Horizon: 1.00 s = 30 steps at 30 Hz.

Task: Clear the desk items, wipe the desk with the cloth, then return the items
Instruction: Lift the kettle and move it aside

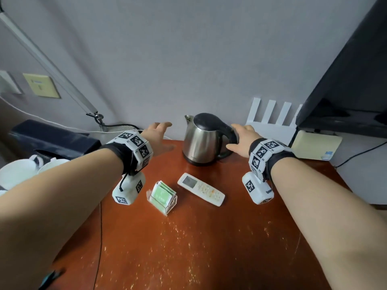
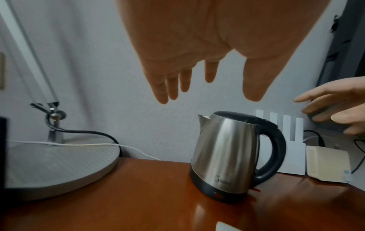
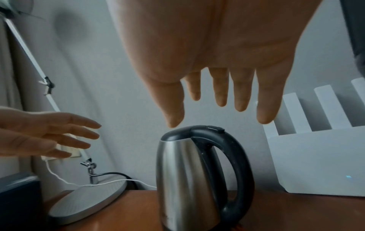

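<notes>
A steel kettle (image 1: pixel 202 142) with a black lid and handle stands at the back of the red-brown desk (image 1: pixel 188 237). My left hand (image 1: pixel 161 135) hovers open to the left of the kettle's spout, fingers spread and touching nothing. My right hand (image 1: pixel 238 139) is open beside the black handle (image 2: pixel 274 150), close to it but not gripping. From the wrist views, both the left hand (image 2: pixel 209 75) and the right hand (image 3: pixel 221 100) have straight fingers above the kettle (image 3: pixel 189 179). A white remote (image 1: pixel 201 189) and a clear holder of green packets (image 1: pixel 162 196) lie nearer me. No cloth is in view.
A grey round lamp base (image 2: pixel 49 165) with cables sits at the desk's back left. A white router (image 1: pixel 270 120) and a beige box (image 1: pixel 314 145) stand right of the kettle under a dark screen (image 1: pixel 345 91). White cups (image 1: pixel 16 170) and a black box (image 1: pixel 48 139) are off to the left.
</notes>
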Motion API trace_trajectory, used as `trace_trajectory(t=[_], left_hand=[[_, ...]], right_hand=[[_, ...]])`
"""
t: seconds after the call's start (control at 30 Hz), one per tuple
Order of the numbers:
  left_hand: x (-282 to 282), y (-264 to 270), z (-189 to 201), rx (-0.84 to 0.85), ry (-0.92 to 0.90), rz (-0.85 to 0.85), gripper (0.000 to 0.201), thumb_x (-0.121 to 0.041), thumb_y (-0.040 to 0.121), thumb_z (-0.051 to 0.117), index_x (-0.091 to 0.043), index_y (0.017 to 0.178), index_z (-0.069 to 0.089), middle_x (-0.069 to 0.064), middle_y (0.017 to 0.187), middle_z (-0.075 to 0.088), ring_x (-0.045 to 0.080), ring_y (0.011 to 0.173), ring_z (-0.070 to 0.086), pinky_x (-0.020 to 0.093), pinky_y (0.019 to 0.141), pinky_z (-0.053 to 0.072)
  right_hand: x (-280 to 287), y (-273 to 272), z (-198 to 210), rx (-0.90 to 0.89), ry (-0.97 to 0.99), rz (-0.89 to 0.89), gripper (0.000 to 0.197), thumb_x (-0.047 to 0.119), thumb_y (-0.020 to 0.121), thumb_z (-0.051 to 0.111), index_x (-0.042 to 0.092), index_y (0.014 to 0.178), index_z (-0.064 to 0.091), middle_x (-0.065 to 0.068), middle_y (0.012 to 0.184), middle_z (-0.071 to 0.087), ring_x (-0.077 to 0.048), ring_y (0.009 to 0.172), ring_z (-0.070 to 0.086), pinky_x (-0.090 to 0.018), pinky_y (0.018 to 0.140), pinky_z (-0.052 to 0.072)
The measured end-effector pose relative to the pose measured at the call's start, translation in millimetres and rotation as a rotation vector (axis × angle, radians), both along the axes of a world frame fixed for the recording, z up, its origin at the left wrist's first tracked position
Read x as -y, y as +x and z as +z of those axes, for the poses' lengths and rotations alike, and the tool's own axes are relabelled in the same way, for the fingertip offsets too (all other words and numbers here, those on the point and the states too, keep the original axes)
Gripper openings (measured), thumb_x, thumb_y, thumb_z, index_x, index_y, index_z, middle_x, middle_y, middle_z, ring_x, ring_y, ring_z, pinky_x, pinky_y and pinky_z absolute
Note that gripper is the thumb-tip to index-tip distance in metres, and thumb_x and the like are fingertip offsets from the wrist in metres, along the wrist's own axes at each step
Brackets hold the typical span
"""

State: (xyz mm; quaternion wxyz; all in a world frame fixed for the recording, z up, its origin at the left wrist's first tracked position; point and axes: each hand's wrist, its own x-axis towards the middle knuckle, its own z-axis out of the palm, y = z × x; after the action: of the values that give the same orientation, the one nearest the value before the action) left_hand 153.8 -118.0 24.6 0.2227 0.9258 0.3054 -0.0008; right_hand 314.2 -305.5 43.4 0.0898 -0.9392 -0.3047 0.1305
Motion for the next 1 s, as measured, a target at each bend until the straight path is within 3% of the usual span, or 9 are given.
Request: trace_trajectory(t=[0.2,0.4,0.5,0.57,0.73,0.83,1.0], left_hand=[[-41,70,-22,-0.001,-0.078,-0.059,0.077,-0.031,0.086,0.065,-0.020,0.147,0.019,0.011,0.149,0.027,0.026,0.131,0.042,0.033,0.101,0.037],[-68,121,-42,-0.064,-0.163,-0.132,0.099,-0.036,0.076,0.075,-0.025,0.149,0.009,0.007,0.152,0.023,0.025,0.124,0.050,0.040,0.101,0.045],[-73,137,-44,-0.084,-0.199,-0.175,0.105,-0.034,0.073,0.078,-0.023,0.150,0.008,0.006,0.152,0.028,0.025,0.127,0.048,0.041,0.105,0.041],[-75,143,-44,-0.092,-0.225,-0.209,0.101,-0.031,0.074,0.078,-0.017,0.150,0.012,0.005,0.147,0.038,0.024,0.126,0.048,0.036,0.106,0.039],[-83,136,-41,-0.089,-0.229,-0.173,0.084,-0.032,0.069,0.081,-0.014,0.138,0.036,0.003,0.128,0.056,0.022,0.111,0.057,0.036,0.098,0.046],[-89,116,-34,-0.089,-0.178,-0.122,0.083,-0.033,0.066,0.082,-0.012,0.135,0.040,0.004,0.125,0.059,0.023,0.110,0.058,0.038,0.098,0.047],[-104,59,-2,-0.088,-0.004,-0.020,0.083,-0.044,0.063,0.082,-0.013,0.131,0.045,0.006,0.118,0.061,0.024,0.104,0.058,0.034,0.088,0.047]], right_hand=[[-47,51,-26,-0.041,-0.016,-0.005,0.068,0.030,0.089,0.060,0.020,0.146,0.024,-0.013,0.145,0.033,-0.031,0.130,0.041,-0.039,0.108,0.035],[-58,78,-45,-0.108,0.028,0.027,0.062,0.023,0.090,0.058,0.022,0.144,0.028,-0.013,0.138,0.045,-0.030,0.123,0.048,-0.038,0.105,0.039],[-60,85,-49,-0.118,0.005,0.034,0.055,0.021,0.091,0.057,0.018,0.141,0.033,-0.013,0.135,0.050,-0.030,0.121,0.050,-0.036,0.103,0.039],[-62,86,-51,-0.115,0.016,0.038,0.052,0.021,0.092,0.055,0.017,0.139,0.034,-0.012,0.134,0.050,-0.030,0.120,0.050,-0.035,0.101,0.039],[-76,79,-47,-0.082,0.019,0.105,0.048,0.021,0.093,0.052,0.018,0.137,0.035,-0.011,0.131,0.051,-0.030,0.114,0.053,-0.036,0.097,0.042],[-87,67,-40,-0.078,0.023,0.162,0.046,0.020,0.093,0.052,0.018,0.136,0.036,-0.010,0.131,0.051,-0.030,0.114,0.053,-0.038,0.097,0.043],[-114,32,-20,-0.102,0.114,0.300,0.049,0.017,0.093,0.053,0.013,0.139,0.035,-0.011,0.134,0.049,-0.028,0.120,0.049,-0.031,0.098,0.037]])
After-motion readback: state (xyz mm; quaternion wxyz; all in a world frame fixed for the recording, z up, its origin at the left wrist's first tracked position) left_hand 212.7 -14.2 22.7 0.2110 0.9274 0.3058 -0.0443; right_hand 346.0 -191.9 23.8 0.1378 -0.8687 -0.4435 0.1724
